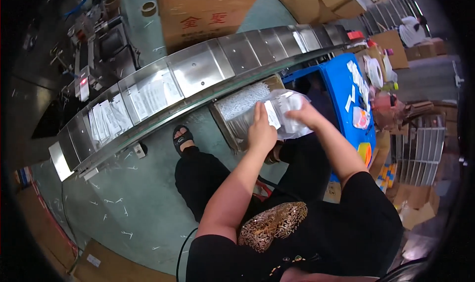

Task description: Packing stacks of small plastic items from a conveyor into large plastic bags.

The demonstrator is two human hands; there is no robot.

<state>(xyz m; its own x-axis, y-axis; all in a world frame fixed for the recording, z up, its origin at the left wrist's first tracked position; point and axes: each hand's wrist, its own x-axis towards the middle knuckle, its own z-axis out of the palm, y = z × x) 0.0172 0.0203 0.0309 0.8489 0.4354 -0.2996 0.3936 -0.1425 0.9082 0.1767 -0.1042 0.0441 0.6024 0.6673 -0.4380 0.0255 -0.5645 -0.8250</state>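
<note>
Over an open cardboard box [213, 115] in front of me, both my hands are at a clear plastic bag [285, 126] with pale contents and a white label. My left hand [262, 132] holds the bag's left side, its fingers stretched along the label. On the other side, my right hand [308, 115] grips the bag between thumb and fingers. Many small white pieces [242, 100] fill the far part of the box. Closer to me in the box lies clear plastic film or bags [239, 126], partly covered by my left hand.
A curved metal conveyor [200, 69] with white packets [110, 117] in its trays runs beyond the box. At the right stands a blue bin [341, 81]. A large carton [208, 15] lies behind the conveyor. Small white pieces [127, 233] are scattered on the green floor.
</note>
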